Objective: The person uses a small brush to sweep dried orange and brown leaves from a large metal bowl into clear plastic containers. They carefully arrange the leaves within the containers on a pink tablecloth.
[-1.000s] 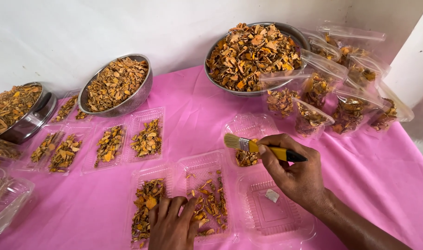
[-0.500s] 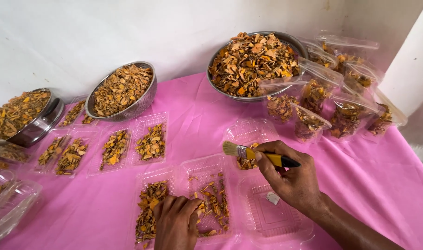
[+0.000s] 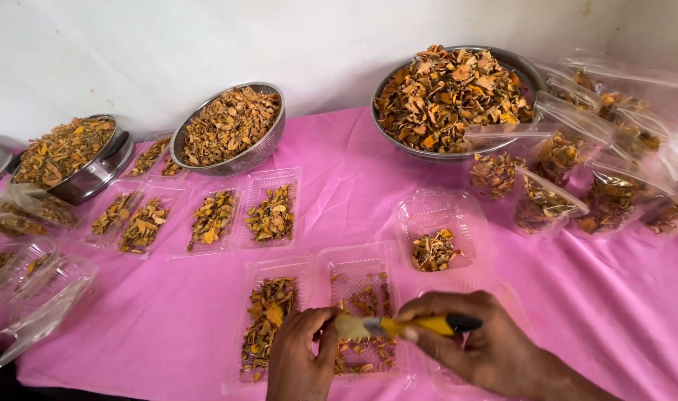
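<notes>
Between fingers, yellow-handled brush

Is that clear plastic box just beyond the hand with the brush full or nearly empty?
Nearly empty. The clear plastic box holds only a small heap of dried orange pieces at its near end; the rest shows bare plastic.

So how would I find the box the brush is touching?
Start at the pink tablecloth, near its front edge. Two clear trays sit side by side between the hands; it is the right-hand tray. It alone has a yellow-handled brush across it.
</notes>
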